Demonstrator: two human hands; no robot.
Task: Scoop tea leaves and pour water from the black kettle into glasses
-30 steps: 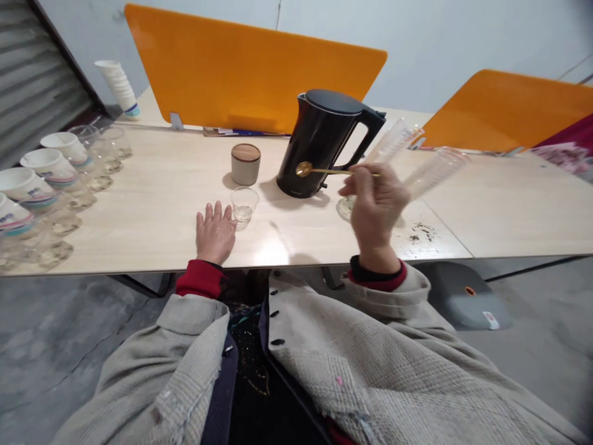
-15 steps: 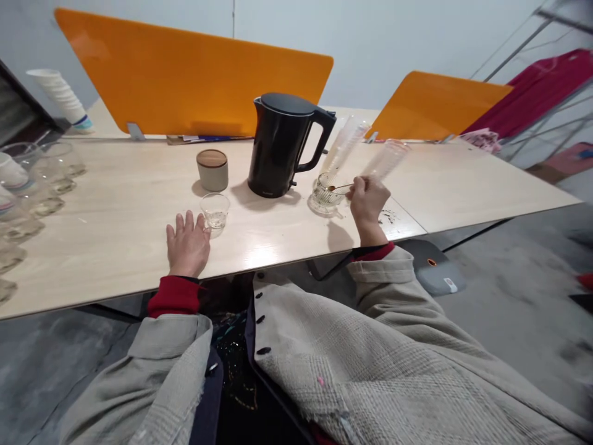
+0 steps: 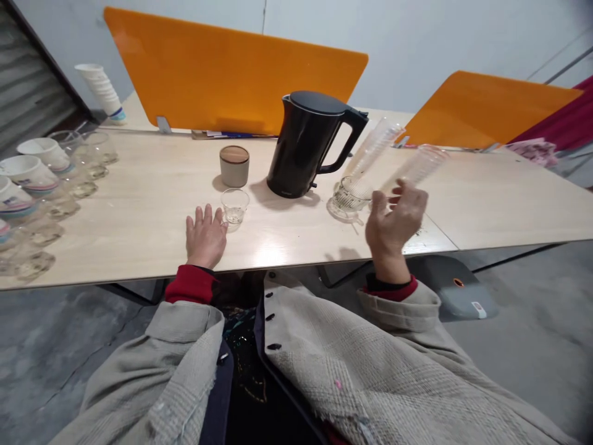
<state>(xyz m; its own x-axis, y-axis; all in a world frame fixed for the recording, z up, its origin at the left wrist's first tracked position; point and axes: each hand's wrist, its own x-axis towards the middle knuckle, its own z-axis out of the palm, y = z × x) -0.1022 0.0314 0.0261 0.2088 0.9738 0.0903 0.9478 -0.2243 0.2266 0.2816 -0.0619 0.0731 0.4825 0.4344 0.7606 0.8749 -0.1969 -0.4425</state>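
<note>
My left hand [image 3: 205,235] lies flat on the light wooden table [image 3: 139,204], fingers spread, its fingertips just left of a small empty glass cup [image 3: 235,206]. My right hand [image 3: 393,221] hovers above the table's near edge with fingers loosely apart and nothing in it. Just beyond it sits a ribbed glass dish [image 3: 347,194]. A black electric kettle [image 3: 308,145] stands behind the cup and the dish. A beige canister with a wooden lid [image 3: 234,165] is left of the kettle. I cannot make out the gold spoon.
Two tilted stacks of clear plastic cups [image 3: 374,148] rise behind the dish. Printed paper cups [image 3: 28,173] and glasses line the table's left end. A stack of white cups [image 3: 100,89] stands far left. Orange dividers [image 3: 231,74] close the back.
My right hand carried the gold spoon down to the glass dish, then drew back toward me without it. My left hand stayed flat beside the small cup.
</note>
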